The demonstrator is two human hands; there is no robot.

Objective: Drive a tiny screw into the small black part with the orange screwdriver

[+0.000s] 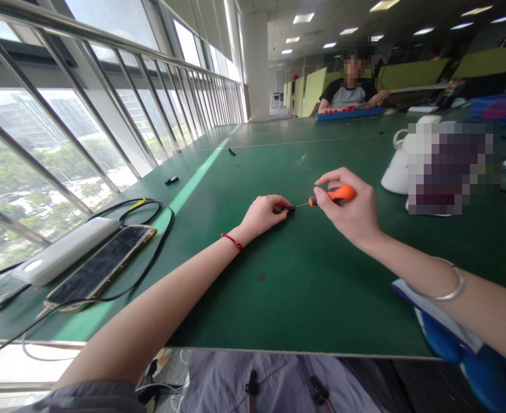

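**Driving a small fastener on the green counter**

Head view: your right hand [351,215] has its fingers closed around the orange plastic handle of a small screwdriver [330,196], holding it nearly level with the thin dark shaft pointing toward your left hand [265,214]. Your left-hand fingers are curled down and pinched on a tiny black part [289,209], pressing it against the green matte counter [304,287] about mid-width, well in from the near edge. The driver's tip meets that part right at your left fingertips; whether it is seated in a screw head is too small to tell.

By the look of it, you are in the screw-turning step, steadying the piece with one hand and working the tool with the other. The next move would call for keeping the shaft in line with the fastener, firm downward hold from your left hand, and small twists from your right wrist so the tip does not slip off.

Toward the counter's left edge lie a dark-screened smartphone in a gold case [102,265], touching a white oblong power bank [66,249], with a black looped cable [160,229] around them. Two more small black pieces [171,180] sit farther up. Another person [351,92] sits at the far edge behind a blue tray [348,113]. A white ceramic jug [397,169] stands to the right.
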